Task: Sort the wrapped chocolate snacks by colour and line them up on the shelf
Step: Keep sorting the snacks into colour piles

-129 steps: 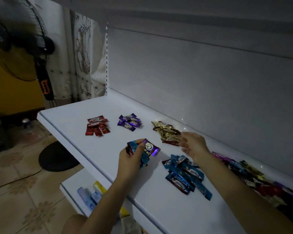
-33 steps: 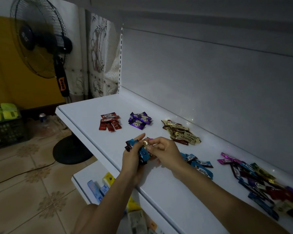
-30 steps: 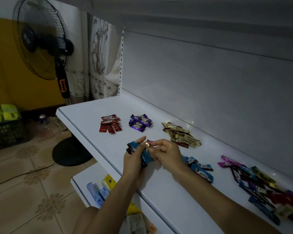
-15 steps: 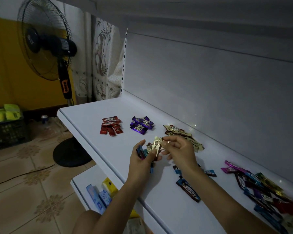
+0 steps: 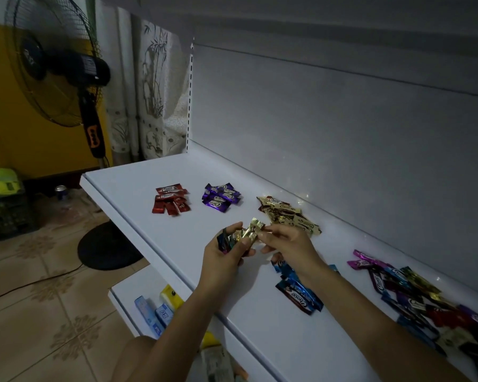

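Right hand pinched gold snack, long axis angled toward gold pile; left hand curled round mixed bundle; both just in front of gold pile; right hand nearer it.

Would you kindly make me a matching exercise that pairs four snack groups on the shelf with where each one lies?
Things:
1. red pile
2. purple pile
3. blue pile
4. mixed heap

Places:
A. at the right end of the shelf
B. between the red pile and the gold pile
C. leftmost of all
D. partly covered by the right forearm

Pairs: 1-C, 2-B, 3-D, 4-A
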`<state>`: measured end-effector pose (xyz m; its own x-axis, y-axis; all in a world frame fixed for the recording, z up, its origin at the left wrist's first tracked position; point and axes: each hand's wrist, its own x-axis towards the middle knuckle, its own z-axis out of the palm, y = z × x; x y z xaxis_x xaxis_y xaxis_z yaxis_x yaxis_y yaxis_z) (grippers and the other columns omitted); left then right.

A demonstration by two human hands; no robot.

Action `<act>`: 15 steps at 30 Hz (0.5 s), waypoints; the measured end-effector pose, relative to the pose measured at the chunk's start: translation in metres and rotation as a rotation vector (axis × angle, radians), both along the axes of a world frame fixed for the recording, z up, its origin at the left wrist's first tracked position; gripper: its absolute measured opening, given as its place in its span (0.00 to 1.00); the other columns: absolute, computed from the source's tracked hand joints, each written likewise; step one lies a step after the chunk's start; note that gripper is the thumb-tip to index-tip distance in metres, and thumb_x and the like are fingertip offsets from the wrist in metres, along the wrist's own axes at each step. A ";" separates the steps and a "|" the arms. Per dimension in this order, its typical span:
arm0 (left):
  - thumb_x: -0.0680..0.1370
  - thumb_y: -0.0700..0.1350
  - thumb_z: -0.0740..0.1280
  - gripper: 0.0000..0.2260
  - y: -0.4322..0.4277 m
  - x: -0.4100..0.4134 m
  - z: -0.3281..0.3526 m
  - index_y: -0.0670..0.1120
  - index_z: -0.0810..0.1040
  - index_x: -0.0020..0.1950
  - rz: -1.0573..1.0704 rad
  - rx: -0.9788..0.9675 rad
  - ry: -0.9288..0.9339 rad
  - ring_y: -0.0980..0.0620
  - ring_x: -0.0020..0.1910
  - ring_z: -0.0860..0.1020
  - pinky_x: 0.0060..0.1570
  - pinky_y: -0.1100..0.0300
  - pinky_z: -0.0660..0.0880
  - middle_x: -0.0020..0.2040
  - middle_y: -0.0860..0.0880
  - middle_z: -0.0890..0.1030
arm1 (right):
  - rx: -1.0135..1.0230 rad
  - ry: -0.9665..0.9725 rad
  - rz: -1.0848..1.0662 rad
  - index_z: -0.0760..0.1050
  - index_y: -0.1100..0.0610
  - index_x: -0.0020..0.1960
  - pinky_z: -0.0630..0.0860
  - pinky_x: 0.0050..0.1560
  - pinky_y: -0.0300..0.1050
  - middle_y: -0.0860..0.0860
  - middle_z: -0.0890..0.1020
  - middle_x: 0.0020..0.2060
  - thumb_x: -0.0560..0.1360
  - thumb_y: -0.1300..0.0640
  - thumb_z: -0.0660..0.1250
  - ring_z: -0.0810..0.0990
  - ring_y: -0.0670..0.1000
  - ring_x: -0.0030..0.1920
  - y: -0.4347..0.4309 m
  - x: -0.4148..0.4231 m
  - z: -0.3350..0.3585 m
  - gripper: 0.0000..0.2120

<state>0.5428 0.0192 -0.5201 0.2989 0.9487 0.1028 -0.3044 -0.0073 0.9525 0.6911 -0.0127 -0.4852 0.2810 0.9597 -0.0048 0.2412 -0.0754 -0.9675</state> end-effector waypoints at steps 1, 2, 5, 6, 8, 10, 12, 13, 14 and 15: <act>0.78 0.40 0.66 0.11 0.000 -0.001 0.001 0.52 0.77 0.58 0.014 -0.014 -0.007 0.57 0.37 0.82 0.34 0.67 0.74 0.39 0.54 0.84 | -0.015 0.043 -0.024 0.81 0.53 0.49 0.74 0.33 0.37 0.49 0.84 0.42 0.74 0.59 0.68 0.82 0.45 0.38 0.002 0.002 0.000 0.05; 0.79 0.40 0.66 0.10 0.000 -0.002 0.001 0.52 0.77 0.58 0.029 -0.042 -0.027 0.58 0.35 0.82 0.34 0.67 0.74 0.37 0.53 0.84 | -0.030 0.120 -0.056 0.81 0.54 0.49 0.74 0.33 0.37 0.49 0.83 0.42 0.74 0.59 0.68 0.80 0.46 0.37 0.003 0.006 -0.001 0.05; 0.79 0.42 0.65 0.09 0.003 -0.008 -0.001 0.50 0.76 0.59 0.044 -0.157 -0.122 0.60 0.30 0.78 0.33 0.67 0.75 0.34 0.51 0.83 | -0.037 0.420 -0.212 0.79 0.58 0.51 0.73 0.33 0.38 0.52 0.83 0.39 0.74 0.60 0.68 0.78 0.46 0.34 0.007 0.025 0.003 0.06; 0.79 0.42 0.64 0.09 0.003 -0.009 -0.002 0.49 0.76 0.59 0.043 -0.169 -0.137 0.60 0.30 0.77 0.34 0.66 0.75 0.34 0.52 0.83 | -0.028 0.489 -0.273 0.79 0.59 0.51 0.74 0.32 0.38 0.52 0.83 0.37 0.74 0.61 0.68 0.78 0.46 0.32 0.009 0.035 0.005 0.07; 0.79 0.43 0.65 0.09 0.003 -0.009 -0.003 0.48 0.77 0.58 0.038 -0.165 -0.134 0.61 0.30 0.77 0.36 0.65 0.75 0.33 0.53 0.83 | -0.007 0.572 -0.376 0.78 0.61 0.52 0.76 0.30 0.38 0.52 0.82 0.33 0.74 0.62 0.68 0.79 0.46 0.30 0.013 0.053 0.012 0.07; 0.79 0.44 0.65 0.08 0.002 -0.007 -0.004 0.46 0.78 0.57 0.044 -0.158 -0.115 0.62 0.30 0.77 0.37 0.65 0.74 0.32 0.54 0.82 | -0.003 0.593 -0.443 0.76 0.63 0.52 0.78 0.28 0.38 0.54 0.82 0.31 0.75 0.65 0.66 0.80 0.47 0.28 0.019 0.070 0.018 0.07; 0.78 0.45 0.66 0.08 0.002 -0.007 -0.005 0.45 0.78 0.55 0.048 -0.158 -0.110 0.60 0.31 0.77 0.35 0.65 0.73 0.32 0.53 0.82 | -0.044 0.600 -0.476 0.74 0.64 0.51 0.80 0.35 0.41 0.60 0.83 0.38 0.76 0.67 0.64 0.83 0.51 0.32 0.024 0.082 0.020 0.04; 0.77 0.45 0.66 0.08 0.002 -0.007 -0.005 0.45 0.79 0.54 0.049 -0.161 -0.111 0.58 0.31 0.76 0.35 0.64 0.73 0.32 0.52 0.81 | -0.069 0.596 -0.489 0.73 0.65 0.51 0.80 0.40 0.43 0.62 0.81 0.45 0.77 0.68 0.63 0.83 0.54 0.36 0.024 0.086 0.020 0.04; 0.77 0.45 0.67 0.08 0.002 -0.007 -0.005 0.44 0.79 0.53 0.050 -0.164 -0.116 0.57 0.32 0.75 0.35 0.63 0.72 0.32 0.51 0.81 | -0.086 0.583 -0.501 0.72 0.66 0.54 0.80 0.45 0.47 0.64 0.79 0.50 0.77 0.69 0.62 0.82 0.56 0.40 0.024 0.088 0.018 0.06; 0.77 0.45 0.67 0.07 0.002 -0.008 -0.005 0.44 0.79 0.52 0.050 -0.167 -0.123 0.56 0.32 0.74 0.35 0.62 0.72 0.32 0.50 0.80 | -0.090 0.565 -0.507 0.70 0.66 0.60 0.79 0.47 0.48 0.64 0.77 0.54 0.77 0.69 0.61 0.82 0.58 0.43 0.023 0.089 0.016 0.12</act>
